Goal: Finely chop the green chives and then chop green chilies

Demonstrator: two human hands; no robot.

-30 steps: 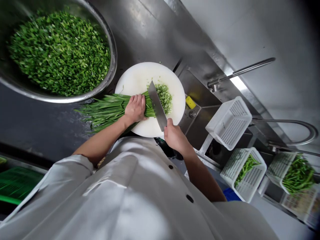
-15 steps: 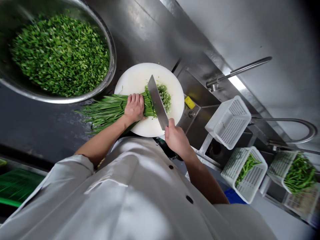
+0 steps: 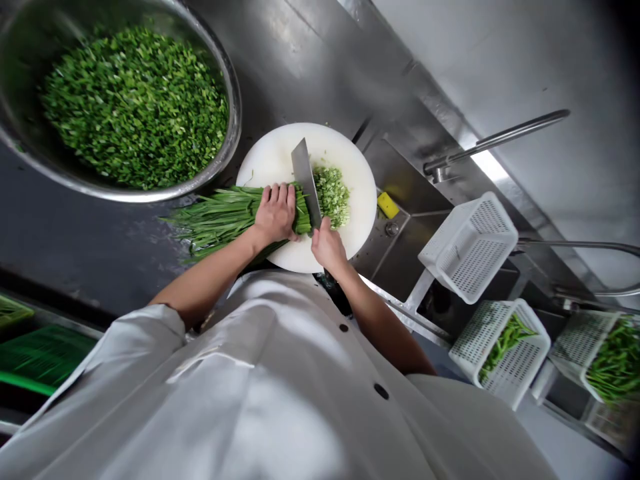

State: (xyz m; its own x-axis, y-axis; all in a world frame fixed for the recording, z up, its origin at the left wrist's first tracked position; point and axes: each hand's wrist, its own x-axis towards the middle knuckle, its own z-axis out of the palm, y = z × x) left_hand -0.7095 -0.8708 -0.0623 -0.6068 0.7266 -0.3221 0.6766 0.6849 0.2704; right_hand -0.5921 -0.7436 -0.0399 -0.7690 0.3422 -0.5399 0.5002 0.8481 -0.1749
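A long bunch of garlic chives (image 3: 225,217) lies across a round white cutting board (image 3: 310,140), its leafy ends hanging off the left side. My left hand (image 3: 277,213) is closed over the bunch, fingers curled and pressing it down on the board. The cleaver (image 3: 306,179) is gripped by its handle in my right hand (image 3: 329,245). Its blade stands at the cut ends, just right of my left fingers. Against the blade's right side lies a heap of finely chopped chive pieces (image 3: 333,195). Part of the bunch is hidden under my left hand.
A big steel bowl (image 3: 235,127) of chopped greens stands left of the board. To the right are a sink with a yellow sponge (image 3: 387,205), a faucet (image 3: 495,143), and white plastic baskets (image 3: 467,247), some holding green vegetables. A green crate (image 3: 45,360) sits lower left.
My right hand and the cleaver have shifted left, closer to my left hand, and the blade stands more upright in view. The chopped heap is more exposed. The whole view has shifted slightly.
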